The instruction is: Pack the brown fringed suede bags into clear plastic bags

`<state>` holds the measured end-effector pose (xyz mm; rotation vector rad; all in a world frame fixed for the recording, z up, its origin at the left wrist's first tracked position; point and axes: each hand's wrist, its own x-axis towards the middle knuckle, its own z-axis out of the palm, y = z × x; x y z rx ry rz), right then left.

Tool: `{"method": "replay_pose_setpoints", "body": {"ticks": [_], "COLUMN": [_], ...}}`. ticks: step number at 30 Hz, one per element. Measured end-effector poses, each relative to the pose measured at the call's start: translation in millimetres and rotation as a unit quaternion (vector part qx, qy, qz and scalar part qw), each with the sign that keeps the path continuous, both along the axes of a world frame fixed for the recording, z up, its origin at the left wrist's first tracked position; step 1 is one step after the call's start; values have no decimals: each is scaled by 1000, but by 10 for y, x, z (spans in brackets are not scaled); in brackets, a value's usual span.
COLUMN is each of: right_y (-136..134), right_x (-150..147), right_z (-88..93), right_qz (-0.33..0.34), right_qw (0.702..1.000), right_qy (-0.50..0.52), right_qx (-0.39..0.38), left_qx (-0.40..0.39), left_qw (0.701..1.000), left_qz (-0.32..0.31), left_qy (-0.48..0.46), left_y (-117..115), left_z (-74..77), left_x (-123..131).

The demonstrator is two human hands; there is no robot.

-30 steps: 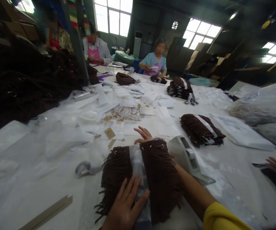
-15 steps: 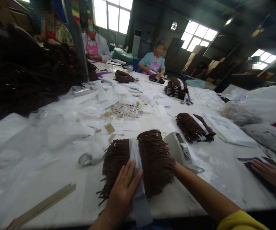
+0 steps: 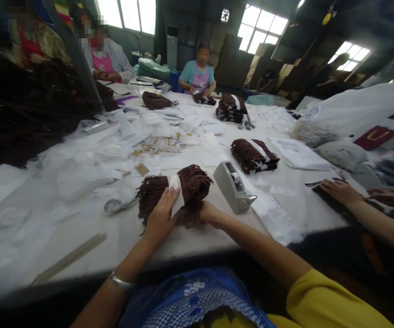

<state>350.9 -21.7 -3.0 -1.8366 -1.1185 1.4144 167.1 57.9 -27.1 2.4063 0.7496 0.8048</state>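
Note:
A folded, dark brown fringed bag (image 3: 194,180) with small metal eyelets lies on the table in front of me. A whitish strip of plastic (image 3: 175,181) crosses its middle. Over that strip rests my left hand (image 3: 163,213), its fingers stretched out and lying on the bag. My right hand (image 3: 209,214) is closed at the bag's near right edge, which is raised and curled; its fingertips are hidden beneath. Just right of the bag stands a grey tape dispenser (image 3: 231,189).
Another banded brown bundle (image 3: 254,155) sits behind the dispenser. Loose clear plastic bags (image 3: 63,177) spread across the left, near tan strips (image 3: 72,259). A roll of clear tape (image 3: 113,206) lies left of the bag. A co-worker's hand (image 3: 340,191) presses dark material at right.
The bag's right half has been lifted and curled toward the middle by my right hand. My left hand stays on the strip. The view has swung right and taken in more of my body.

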Motion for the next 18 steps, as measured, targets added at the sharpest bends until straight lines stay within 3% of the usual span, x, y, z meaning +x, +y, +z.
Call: {"method": "replay_pose_setpoints", "body": {"ticks": [3, 5, 7, 10, 13, 18], "right_y": [-193, -334, -489, -719, -903, -1099], "right_x": [-87, -154, -227, -345, -447, -548], "right_z": [-19, 22, 93, 183, 207, 201], "right_qz": [8, 20, 43, 83, 121, 153], "right_qw": [1000, 996, 960, 870, 831, 804], "right_qy": [20, -81, -267, -472, -528, -540], "right_qx": [-9, 18, 71, 118, 127, 197], "left_qx": [-12, -10, -6, 0, 9, 34], "left_qw": [1000, 1000, 1000, 999, 998, 998], "left_qz": [1, 3, 6, 10, 18, 15], "left_qy": [16, 23, 29, 41, 51, 57], "left_y": [23, 19, 11, 1, -1, 12], "left_z": [57, 81, 91, 103, 127, 172], "left_x": [19, 34, 57, 106, 158, 212]}}
